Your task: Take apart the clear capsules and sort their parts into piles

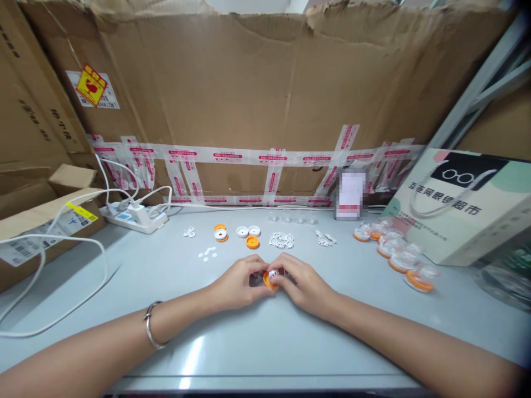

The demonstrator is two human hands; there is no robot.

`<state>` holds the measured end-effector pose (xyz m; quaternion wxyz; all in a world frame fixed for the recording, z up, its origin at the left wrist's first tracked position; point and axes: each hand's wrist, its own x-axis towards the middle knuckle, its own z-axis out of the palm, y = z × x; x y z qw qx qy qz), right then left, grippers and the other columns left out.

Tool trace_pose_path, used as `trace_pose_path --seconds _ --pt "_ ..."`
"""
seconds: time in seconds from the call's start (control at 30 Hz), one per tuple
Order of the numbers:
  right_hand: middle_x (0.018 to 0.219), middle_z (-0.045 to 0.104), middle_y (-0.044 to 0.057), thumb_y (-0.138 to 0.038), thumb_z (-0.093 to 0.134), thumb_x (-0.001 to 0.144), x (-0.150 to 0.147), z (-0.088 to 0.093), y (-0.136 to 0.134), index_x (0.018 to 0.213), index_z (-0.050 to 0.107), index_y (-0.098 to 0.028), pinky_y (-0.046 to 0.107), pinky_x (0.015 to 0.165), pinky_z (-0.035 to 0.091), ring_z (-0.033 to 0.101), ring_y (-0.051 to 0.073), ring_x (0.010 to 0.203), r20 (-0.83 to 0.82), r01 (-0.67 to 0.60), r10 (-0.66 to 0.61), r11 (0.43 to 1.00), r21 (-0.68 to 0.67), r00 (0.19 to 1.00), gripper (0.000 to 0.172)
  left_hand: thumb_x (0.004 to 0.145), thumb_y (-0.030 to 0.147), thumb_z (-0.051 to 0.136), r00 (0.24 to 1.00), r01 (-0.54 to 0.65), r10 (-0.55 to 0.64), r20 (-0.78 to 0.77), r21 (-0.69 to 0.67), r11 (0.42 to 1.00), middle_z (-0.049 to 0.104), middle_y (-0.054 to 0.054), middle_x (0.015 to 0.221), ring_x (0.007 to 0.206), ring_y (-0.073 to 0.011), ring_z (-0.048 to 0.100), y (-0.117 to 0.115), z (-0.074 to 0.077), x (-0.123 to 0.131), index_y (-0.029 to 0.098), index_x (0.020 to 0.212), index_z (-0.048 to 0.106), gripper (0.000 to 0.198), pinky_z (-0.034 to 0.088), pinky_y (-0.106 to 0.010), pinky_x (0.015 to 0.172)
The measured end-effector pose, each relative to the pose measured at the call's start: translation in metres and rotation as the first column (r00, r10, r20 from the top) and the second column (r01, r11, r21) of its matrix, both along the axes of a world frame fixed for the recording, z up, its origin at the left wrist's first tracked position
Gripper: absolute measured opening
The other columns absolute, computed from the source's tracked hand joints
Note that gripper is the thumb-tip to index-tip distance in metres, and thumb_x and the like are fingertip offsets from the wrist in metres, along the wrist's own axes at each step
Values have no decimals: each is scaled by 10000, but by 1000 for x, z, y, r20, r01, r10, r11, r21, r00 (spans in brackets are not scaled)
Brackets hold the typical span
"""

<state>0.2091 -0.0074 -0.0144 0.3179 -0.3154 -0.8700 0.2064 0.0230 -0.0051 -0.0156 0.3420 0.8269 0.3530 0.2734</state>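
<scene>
Over the middle of the table, my left hand (240, 281) grips the rim of an orange round cap (269, 282) from the left. A small white openwork piece (273, 273) sits at the cap, and my right hand (302, 284) has its thumb and fingers closed on that piece. Whether it is seated inside the cap I cannot tell, as the fingers cover part of it. Just beyond my hands lie a pile of white openwork pieces (282, 240), another orange cap (252, 242), two white rings (248, 231) and a stack of orange and white rings (220, 234).
Several small white discs (207, 254) lie left of my hands. Clear domes (290, 218) line the back. At right stand several clear-topped orange assemblies (400, 258), a phone (350, 193) and a paper bag (446, 210). A power strip (136, 218) and white cable (105, 265) occupy the left.
</scene>
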Motion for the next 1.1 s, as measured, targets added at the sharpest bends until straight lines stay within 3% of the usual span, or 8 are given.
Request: trace_pose_path --seconds 0.2,0.4,0.53,0.67,0.8,0.9,1.1 --pt "822 570 43 -104 413 831 -2 -6 -4 906 515 -204 296 710 436 519 162 786 -49 18 -14 997 78 999 161 731 292 617 1000 -25 25 -13 41 999 501 -4 772 701 -113 479 -3 0 1 175 855 630 171 389 -214 644" --pt "811 532 38 -125 384 850 -6 3 -5 899 488 -219 289 674 437 509 152 734 -192 114 -93 988 103 977 149 726 292 606 998 -49 53 -47 76 996 529 -18 801 686 -115 499 -5 0 1 179 896 641 207 404 -220 631" --pt "803 566 27 -181 451 847 -10 10 -9 891 551 -218 287 707 440 524 146 753 -201 31 -32 999 -7 979 115 700 230 598 998 -40 44 -38 92 995 529 -8 771 677 -108 507 -5 -2 2 161 812 630 135 405 -208 616" --pt "802 595 5 -234 550 798 -13 17 -10 861 583 -213 272 717 451 549 131 746 -329 78 -143 976 -202 933 74 644 160 604 999 -24 29 -44 122 992 525 0 793 674 -100 502 -4 -2 1 173 837 622 194 411 -204 623" --pt "740 599 -11 -288 643 723 -16 28 -9 784 550 -195 261 667 464 566 121 693 -454 48 -241 917 -396 858 145 660 258 644 996 -86 89 -12 154 984 551 -26 887 783 -143 526 -6 7 -3 199 986 587 336 437 -251 709" --pt "716 610 -15 -296 673 693 -18 37 -11 769 533 -194 254 641 457 566 117 674 -516 4 -255 899 -438 818 189 711 321 635 982 -175 147 119 280 944 573 -56 960 884 -176 525 -10 20 -6 208 1089 526 410 436 -306 775" --pt "687 596 -23 -284 702 664 -24 43 -18 725 527 -194 245 600 455 548 109 643 -558 -37 -264 882 -469 787 206 781 223 597 948 -261 121 294 499 826 618 -32 840 782 -132 559 -22 38 -7 206 1002 566 224 459 -267 695"
